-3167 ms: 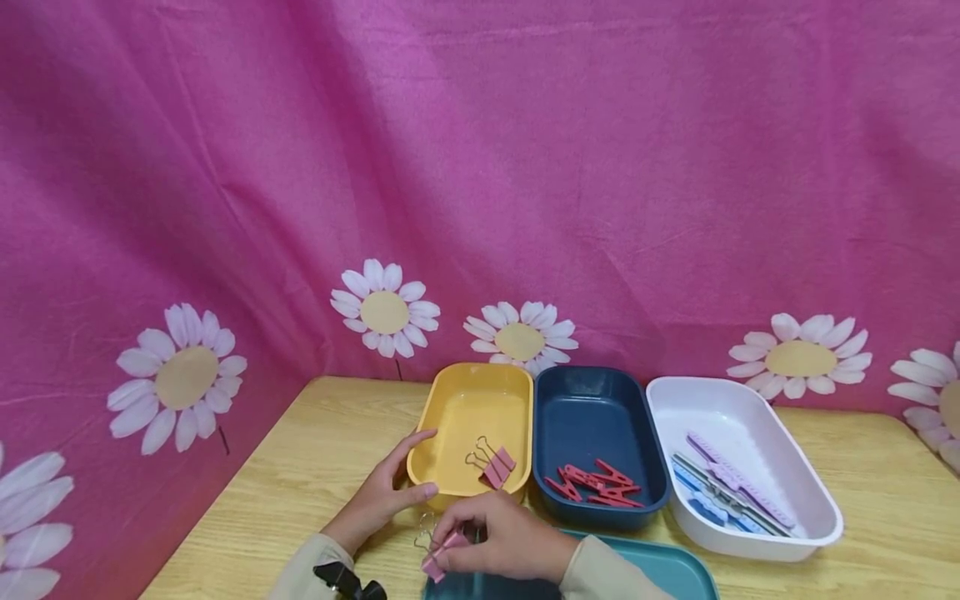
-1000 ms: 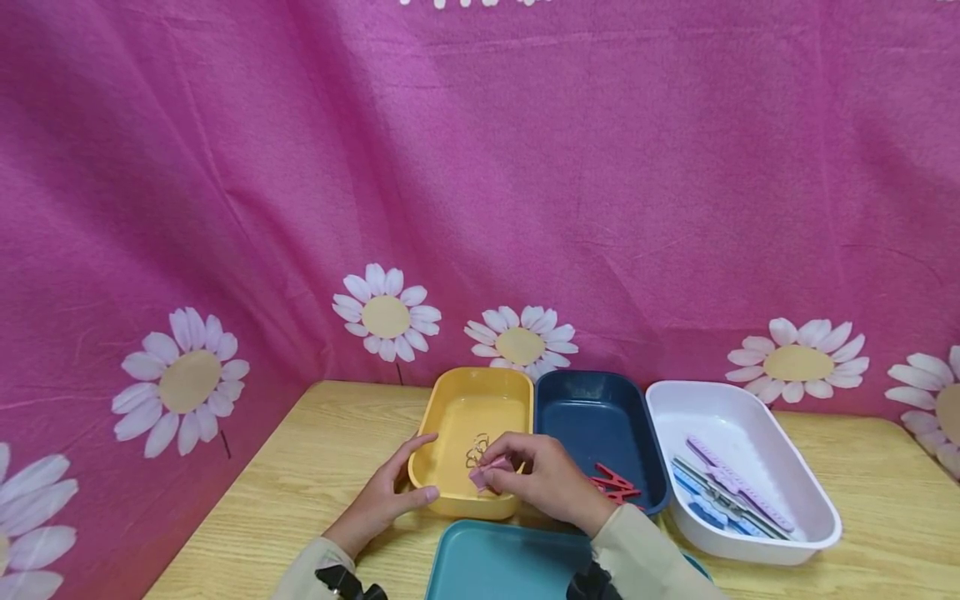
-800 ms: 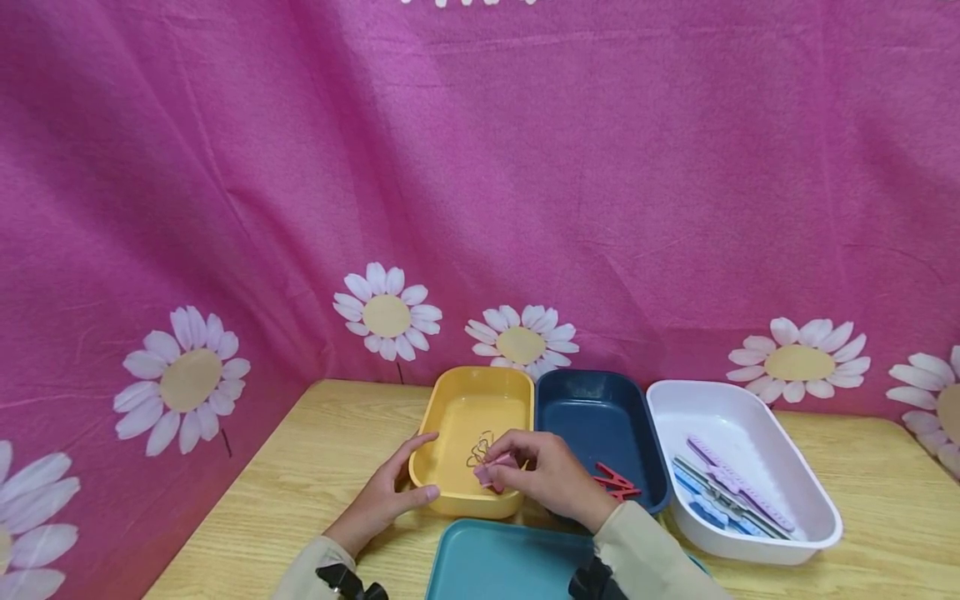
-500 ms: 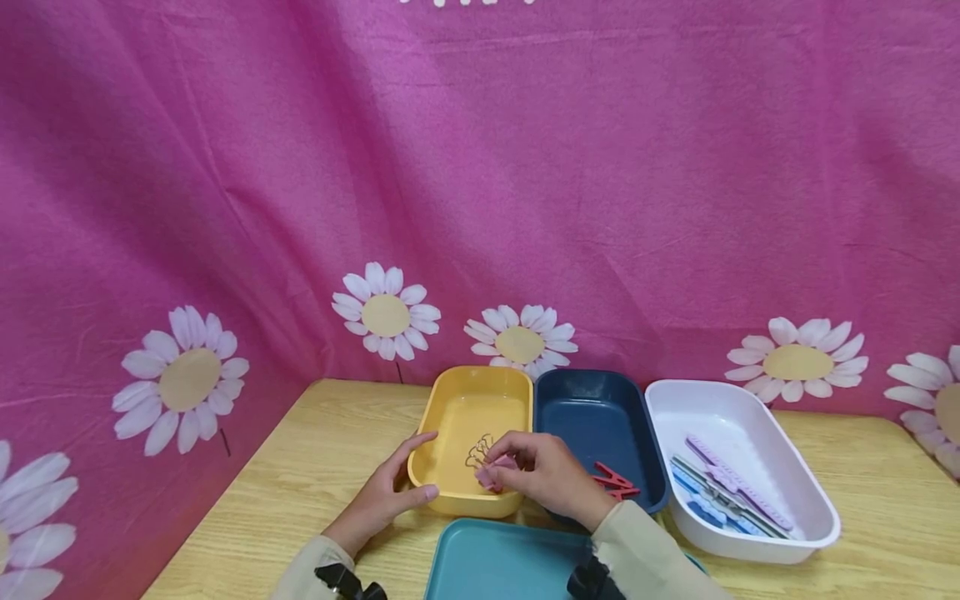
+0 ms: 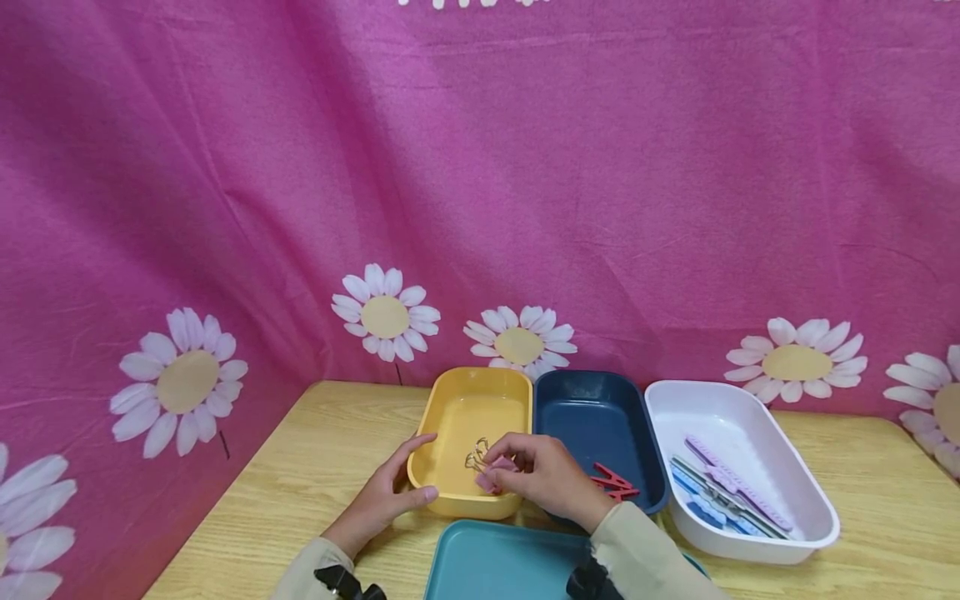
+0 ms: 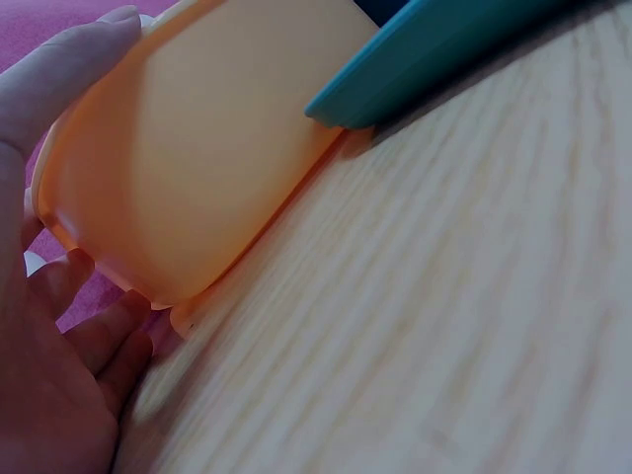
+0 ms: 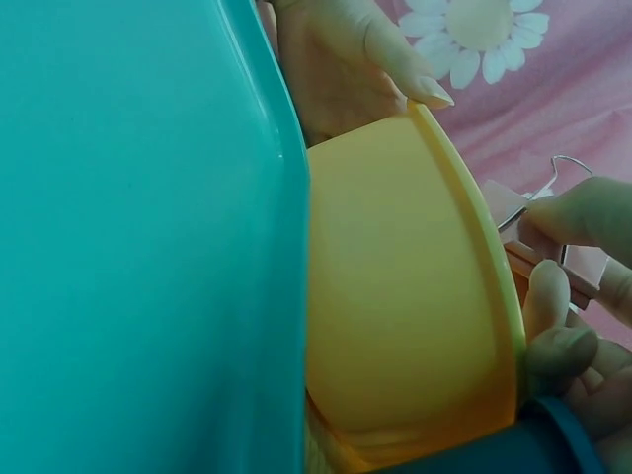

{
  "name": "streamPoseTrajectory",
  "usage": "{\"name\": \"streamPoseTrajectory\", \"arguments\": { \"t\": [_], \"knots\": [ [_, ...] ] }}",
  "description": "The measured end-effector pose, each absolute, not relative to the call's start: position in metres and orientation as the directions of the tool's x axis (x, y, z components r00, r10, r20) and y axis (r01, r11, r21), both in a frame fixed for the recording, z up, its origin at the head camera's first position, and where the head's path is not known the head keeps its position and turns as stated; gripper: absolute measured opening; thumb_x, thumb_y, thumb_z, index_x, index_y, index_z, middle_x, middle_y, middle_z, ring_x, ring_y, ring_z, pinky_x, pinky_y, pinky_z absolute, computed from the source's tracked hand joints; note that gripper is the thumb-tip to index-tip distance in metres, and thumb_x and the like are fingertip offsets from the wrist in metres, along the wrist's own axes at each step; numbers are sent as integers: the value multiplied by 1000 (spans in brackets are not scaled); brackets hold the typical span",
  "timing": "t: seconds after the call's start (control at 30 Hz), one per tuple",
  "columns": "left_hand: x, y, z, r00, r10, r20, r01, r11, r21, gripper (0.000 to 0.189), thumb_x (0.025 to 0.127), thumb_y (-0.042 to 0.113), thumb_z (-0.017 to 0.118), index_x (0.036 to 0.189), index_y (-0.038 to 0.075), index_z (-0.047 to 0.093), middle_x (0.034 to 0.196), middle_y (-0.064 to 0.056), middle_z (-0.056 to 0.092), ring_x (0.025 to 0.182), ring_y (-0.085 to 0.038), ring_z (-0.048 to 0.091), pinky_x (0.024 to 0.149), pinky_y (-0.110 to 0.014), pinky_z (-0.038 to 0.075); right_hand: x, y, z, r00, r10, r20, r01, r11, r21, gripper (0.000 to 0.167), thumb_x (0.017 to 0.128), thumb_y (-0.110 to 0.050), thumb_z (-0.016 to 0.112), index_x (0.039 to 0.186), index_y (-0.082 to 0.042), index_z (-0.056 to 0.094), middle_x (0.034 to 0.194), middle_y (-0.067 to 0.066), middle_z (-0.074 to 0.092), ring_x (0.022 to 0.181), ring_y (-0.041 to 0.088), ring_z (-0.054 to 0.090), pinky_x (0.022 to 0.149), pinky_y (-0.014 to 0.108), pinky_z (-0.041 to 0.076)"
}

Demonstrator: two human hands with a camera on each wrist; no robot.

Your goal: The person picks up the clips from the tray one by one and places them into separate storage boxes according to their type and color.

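Note:
In the head view my right hand (image 5: 551,479) pinches a pink binder clip (image 5: 491,482) low inside the front of the yellow tray (image 5: 471,505). Wire handles (image 5: 477,454) stick out beside it; my fingers partly cover the other clips there. The right wrist view shows the held binder clip (image 7: 553,272) between thumb and fingers, just beyond the tray's rim. My left hand (image 5: 382,496) holds the tray's near left corner. In the left wrist view its thumb (image 6: 74,69) lies along the rim and its bent fingers (image 6: 104,331) touch the outer wall.
A dark blue tray (image 5: 596,385) with red clothespins (image 5: 617,482) stands beside the yellow one. Farther right, a white tray (image 5: 813,500) contains a lilac strip (image 5: 738,483) and blue and grey pieces. A teal tray (image 5: 502,562) lies in front, on the wooden table (image 5: 247,517).
My right hand has carried a pink binder clip from above the teal tray up into the yellow tray. Over the last second it has barely shifted. The left hand stays at the corner.

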State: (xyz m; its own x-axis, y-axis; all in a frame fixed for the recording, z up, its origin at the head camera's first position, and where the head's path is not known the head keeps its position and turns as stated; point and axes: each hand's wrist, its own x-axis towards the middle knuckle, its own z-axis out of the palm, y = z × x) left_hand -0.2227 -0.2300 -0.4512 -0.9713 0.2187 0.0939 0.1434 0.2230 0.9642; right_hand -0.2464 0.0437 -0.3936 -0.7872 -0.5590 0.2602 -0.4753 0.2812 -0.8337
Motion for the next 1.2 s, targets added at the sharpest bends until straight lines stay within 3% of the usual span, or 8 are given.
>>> {"name": "streamPoseTrajectory", "arguments": {
  "t": [0.23,0.5,0.77,0.97,1.2],
  "knots": [
    [-222,-230,-451,-972,219,90,139,220,965,67,86,20,73,143,35,42,158,-3,22,138,-21,34,104,-18,30,-246,43,-395,-793,-555,252,-474,302,-827,18,84,-27,75,100,-21,72,83,-5,63,69,15,55,60,24,47],
    [-222,-229,-451,-973,205,103,150,231,961,66,86,19,73,144,31,42,159,-7,20,138,-25,33,112,-40,23,-238,41,-385,-797,-556,235,-460,306,-833,20,85,-18,75,103,-12,71,84,-1,63,70,17,55,60,22,46],
    [-222,-228,-449,-975,202,90,136,225,965,67,86,20,73,143,32,42,158,-5,23,136,-23,36,112,-41,23,-220,43,-358,-780,-573,252,-475,280,-835,17,86,-12,73,102,-8,71,86,3,64,69,18,55,59,22,45],
    [-221,-228,-448,-970,219,107,157,225,962,66,87,18,71,145,27,41,158,-10,22,138,-27,34,112,-44,21,-230,41,-372,-794,-563,227,-457,307,-835,18,85,-14,73,103,-10,71,86,1,64,70,19,55,60,22,45],
    [-220,-228,-447,-977,194,89,134,230,964,65,86,20,72,143,31,43,158,-6,21,139,-25,31,113,-44,19,-245,43,-393,-780,-576,245,-466,273,-841,20,86,-23,73,105,-15,71,88,-5,65,71,16,56,60,24,47]
  ]
}}
